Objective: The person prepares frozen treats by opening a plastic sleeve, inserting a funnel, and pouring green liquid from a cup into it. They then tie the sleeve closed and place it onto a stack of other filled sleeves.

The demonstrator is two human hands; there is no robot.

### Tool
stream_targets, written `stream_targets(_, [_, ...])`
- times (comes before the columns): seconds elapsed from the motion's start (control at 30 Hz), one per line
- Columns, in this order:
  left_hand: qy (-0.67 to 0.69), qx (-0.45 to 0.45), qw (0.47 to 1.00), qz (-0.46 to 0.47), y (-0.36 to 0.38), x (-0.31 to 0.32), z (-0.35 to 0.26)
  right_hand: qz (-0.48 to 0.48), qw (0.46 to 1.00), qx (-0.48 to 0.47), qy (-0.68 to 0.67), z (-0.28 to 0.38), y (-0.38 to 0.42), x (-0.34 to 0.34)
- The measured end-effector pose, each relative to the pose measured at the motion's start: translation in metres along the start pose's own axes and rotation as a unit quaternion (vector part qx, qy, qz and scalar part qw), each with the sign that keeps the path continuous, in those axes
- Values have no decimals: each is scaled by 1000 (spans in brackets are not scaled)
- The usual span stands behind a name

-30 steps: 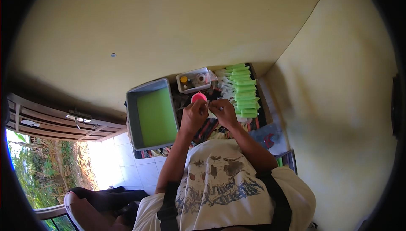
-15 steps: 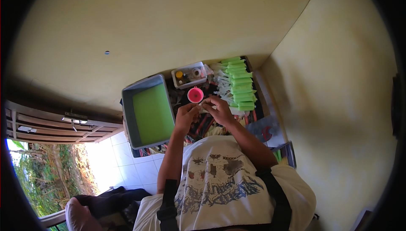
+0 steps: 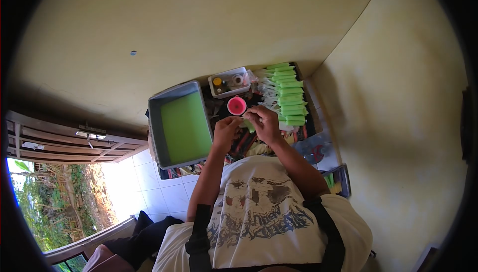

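Note:
My left hand and my right hand are close together over the table, fingers pinched. Between them hangs a small plastic bag with green liquid in it, its neck held at the fingertips. Just beyond my hands sits a pink funnel. To the left stands a grey tub of green liquid. On the right lie several filled green bags in a row, with their clear plastic ends toward the middle.
A white tray at the back holds a yellow-capped bottle and a roll of tape. A patterned cloth covers the table. A dark crate stands at the lower right. The wall rises right behind the table.
The green bag now shows below my fingers, where it was hidden before. My right hand has turned and lifted slightly. The whole view has shifted a little.

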State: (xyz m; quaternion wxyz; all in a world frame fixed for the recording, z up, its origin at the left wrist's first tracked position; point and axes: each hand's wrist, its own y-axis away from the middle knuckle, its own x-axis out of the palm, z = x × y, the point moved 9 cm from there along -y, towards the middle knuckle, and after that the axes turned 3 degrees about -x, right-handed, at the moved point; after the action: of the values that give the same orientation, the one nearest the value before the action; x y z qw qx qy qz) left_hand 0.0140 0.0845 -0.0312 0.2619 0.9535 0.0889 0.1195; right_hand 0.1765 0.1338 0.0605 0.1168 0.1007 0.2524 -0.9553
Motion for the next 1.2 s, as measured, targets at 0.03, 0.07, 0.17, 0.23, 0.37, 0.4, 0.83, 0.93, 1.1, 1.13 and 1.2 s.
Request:
stream_targets(0.03, [-44,8,998,-34,2,-3,-4,-5,1000,6,-12,0,2,3])
stream_targets(0.07, [-119,73,988,-66,3,-6,-16,0,996,57,-63,-11,6,8])
stream_targets(0.17, [-272,261,915,-142,16,-3,-54,29,971,157,-179,-31,10,22])
stream_targets(0.23, [-295,374,864,-163,45,8,-85,28,975,155,-156,-29,6,23])
stream_targets(0.37, [-253,419,863,-124,64,18,-82,-10,981,146,-126,-20,2,21])
stream_targets(0.4, [-263,421,860,-119,65,18,-79,-11,983,141,-117,-18,3,22])
stream_targets(0.83, [-249,386,885,-74,17,20,-30,-27,984,130,-118,-25,16,9])
stream_targets(0.93, [16,160,987,9,-27,23,12,30,995,6,93,-17,28,-12])
stream_targets(1.1, [36,152,984,80,-67,64,49,87,989,48,107,-98,52,-46])
stream_targets(1.13, [16,157,986,55,-70,67,50,84,985,37,145,-103,49,-59])
stream_targets(1.2, [-20,170,985,1,-78,74,51,71,968,80,229,-127,41,-93])
